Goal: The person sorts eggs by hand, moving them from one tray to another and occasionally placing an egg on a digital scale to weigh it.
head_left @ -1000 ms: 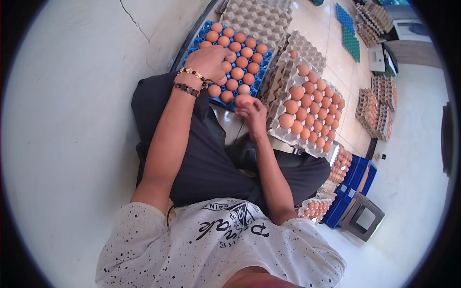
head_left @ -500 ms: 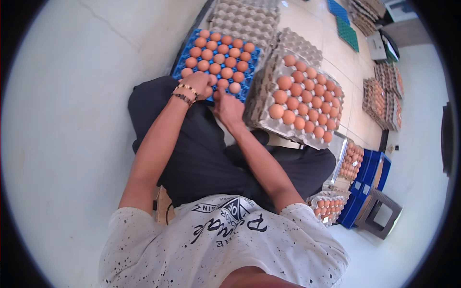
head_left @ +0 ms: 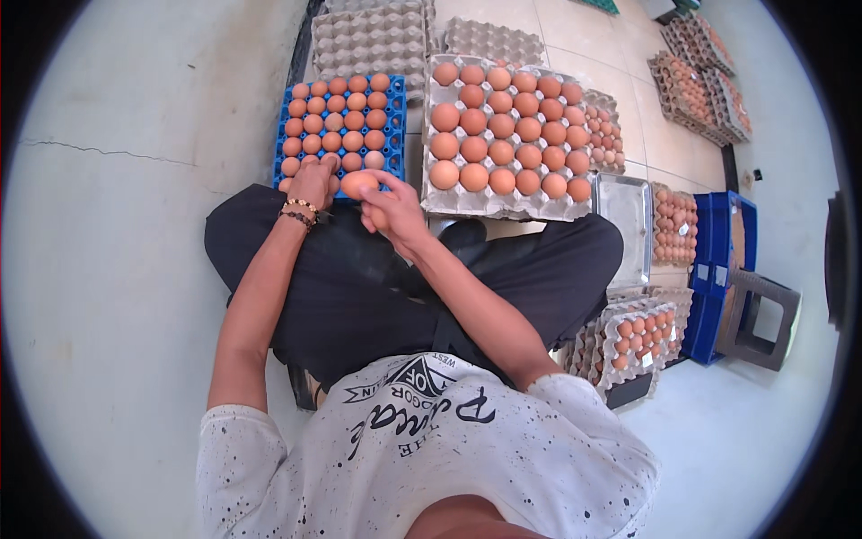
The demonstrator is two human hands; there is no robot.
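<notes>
A blue plastic egg tray (head_left: 396, 135) filled with rows of brown eggs lies in front of me to the left. Over its near edge bends my left hand (head_left: 312, 186), a beaded bracelet at the wrist, its fingers curled around an egg (head_left: 333, 184) in the near rows; the fingertips are partly hidden. Beside it, at the tray's near right corner, my right hand (head_left: 391, 208) grips a brown egg (head_left: 358, 185) between thumb and fingers. A second egg (head_left: 379, 218) shows under its curled fingers.
Right of the blue tray, a stack of grey pulp trays (head_left: 503, 207) carries brown eggs on top. Bare pulp trays (head_left: 368, 45) stand behind. Further right are a metal tray (head_left: 622, 229), blue crates (head_left: 709, 269), a grey frame-like stool (head_left: 763, 319) and more egg stacks (head_left: 642, 337).
My right hand has lifted from the tray's near edge and now shows eggs in its grip. The left hand stays at the near rows. The whole view has turned and shifted.
</notes>
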